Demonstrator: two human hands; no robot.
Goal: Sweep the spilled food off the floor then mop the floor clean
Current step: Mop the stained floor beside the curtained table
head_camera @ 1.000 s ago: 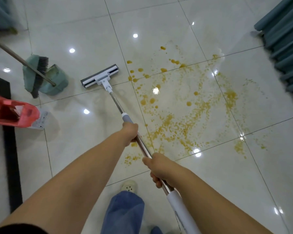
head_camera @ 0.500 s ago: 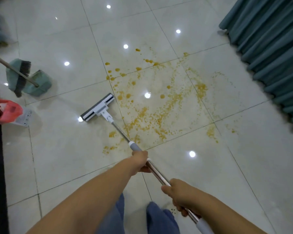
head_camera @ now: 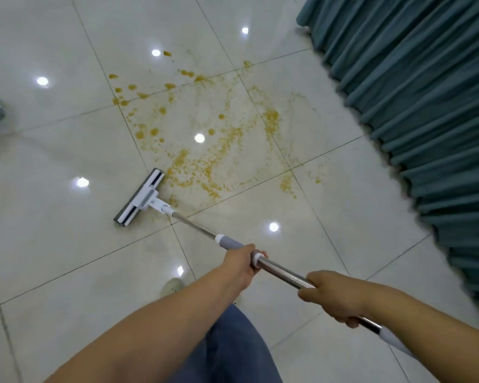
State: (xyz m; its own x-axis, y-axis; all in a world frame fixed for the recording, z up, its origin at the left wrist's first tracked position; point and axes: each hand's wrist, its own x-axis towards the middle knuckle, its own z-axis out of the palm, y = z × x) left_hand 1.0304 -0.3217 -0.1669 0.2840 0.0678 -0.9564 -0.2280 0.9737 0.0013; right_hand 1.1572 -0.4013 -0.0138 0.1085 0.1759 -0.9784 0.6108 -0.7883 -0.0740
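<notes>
The person is holding the mop (head_camera: 194, 222) with both hands. The left hand (head_camera: 241, 265) is wrapping its fingers fully round the grey sleeve partway down the shaft, and the right hand (head_camera: 335, 297) is closing just as firmly round the bare metal behind it, near the white end grip. The mop head (head_camera: 140, 197) is lying flat on the floor (head_camera: 53, 244), its far end touching the near-left fringe of the spill (head_camera: 205, 150) while the rest is resting on unstained tile. The orange-yellow drops and smears are spreading from there across several tiles toward the floor's curtained edge. The main risk, as I am judging it, is smearing: only one end of the head is meeting the mess, so a stroke from this angle could be dragging residue onto clean tile and leaving streaks rather than lifting it. Whether small solid bits are lying among the drops is too fine to tell, and any that are would be getting pushed about by the sponge. The faint speckles at the right of the spill are sitting near the teal curtain (head_camera: 426, 106), so a wide sweep that way could be flicking stain onto its hem. The tile is looking glossy, and the shoe (head_camera: 172, 286) is standing near the head, so stepping onto wetted floor is risking a slip.
</notes>
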